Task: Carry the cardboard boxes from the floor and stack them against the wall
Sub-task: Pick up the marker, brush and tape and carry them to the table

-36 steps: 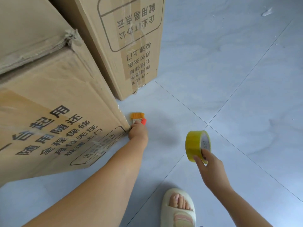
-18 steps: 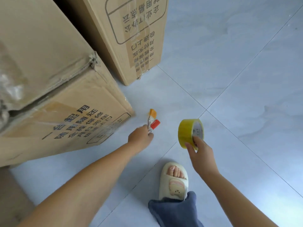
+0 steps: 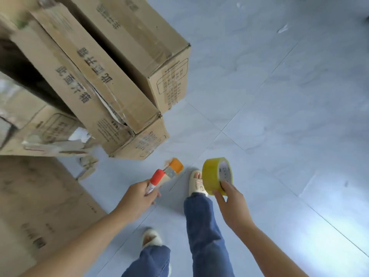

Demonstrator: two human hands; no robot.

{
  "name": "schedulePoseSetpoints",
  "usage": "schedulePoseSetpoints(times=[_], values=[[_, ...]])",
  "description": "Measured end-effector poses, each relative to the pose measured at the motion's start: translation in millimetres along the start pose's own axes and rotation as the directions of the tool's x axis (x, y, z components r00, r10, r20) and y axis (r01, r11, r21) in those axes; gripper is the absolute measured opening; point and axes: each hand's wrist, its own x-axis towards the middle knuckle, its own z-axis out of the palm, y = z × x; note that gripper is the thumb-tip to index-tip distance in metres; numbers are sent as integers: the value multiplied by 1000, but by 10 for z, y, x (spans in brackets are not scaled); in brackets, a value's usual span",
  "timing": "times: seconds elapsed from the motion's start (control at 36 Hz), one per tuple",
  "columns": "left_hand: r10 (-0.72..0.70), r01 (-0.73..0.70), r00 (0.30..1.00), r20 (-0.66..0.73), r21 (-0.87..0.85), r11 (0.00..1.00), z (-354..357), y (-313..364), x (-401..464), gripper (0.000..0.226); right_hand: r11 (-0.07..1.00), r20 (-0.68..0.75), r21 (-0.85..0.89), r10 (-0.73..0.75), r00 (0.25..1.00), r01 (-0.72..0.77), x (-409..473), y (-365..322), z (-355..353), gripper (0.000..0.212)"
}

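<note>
Several printed cardboard boxes stand on the grey tile floor at upper left: a tall box, a long box with a torn taped seam, and a lower box beside them. A flat cardboard surface fills the lower left. My left hand grips a small brush with orange bristles and a red-capped marker, held above the floor. My right hand pinches a roll of yellow tape by its rim.
My legs in blue jeans and pale slippers stand on the floor between my arms. Grey tiles stretch to the right. A small white scrap lies far off at upper right.
My left hand picked the brush and marker up off the floor by the box corner and lifted them. I have risen and stepped back, so the boxes look farther away. The tape stayed in my right hand.
</note>
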Motion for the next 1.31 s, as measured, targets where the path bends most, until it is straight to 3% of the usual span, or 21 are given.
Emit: schedulePoseSetpoints(times=[0.11, 0.33, 0.42, 0.53, 0.61, 0.92, 1.11, 1.31], values=[[90, -92, 996, -23, -81, 992, -212, 205, -935, 19, 999, -64, 34, -21, 998, 23, -893, -161, -234, 10], [205, -217, 976, -77, -212, 953, -361, 189, -2625, 24, 989, -325, 94, -78, 942, 115, -2697, -267, -516, 9], [232, -242, 970, -70, -228, 943, -353, 215, -3162, 19, 983, -399, 157, -25, 917, 95, -3343, -227, -565, 23], [279, -274, 960, -9, -222, 936, -203, 314, -3670, 16, 970, -487, 236, 65, 871, 59, -4058, -78, -629, 19], [339, -324, 939, 58, -181, 929, 16, 432, -3907, 16, 947, -545, 320, 153, 824, 36, -4518, 80, -676, 29], [472, -479, 838, 273, -43, 876, 1654, 1040, -4500, 18, 861, -640, 508, 371, 673, 9, -5788, 1337, -976, 33], [462, -494, 797, 389, -21, 869, 3150, 1319, -5008, 18, 831, -651, 555, 464, 600, -41, -6474, 2438, -1337, 38], [458, -546, 738, 496, 41, 836, 4209, 1759, -5306, 17, 791, -683, 611, 551, 479, -37, -6775, 3226, -1794, 35]])
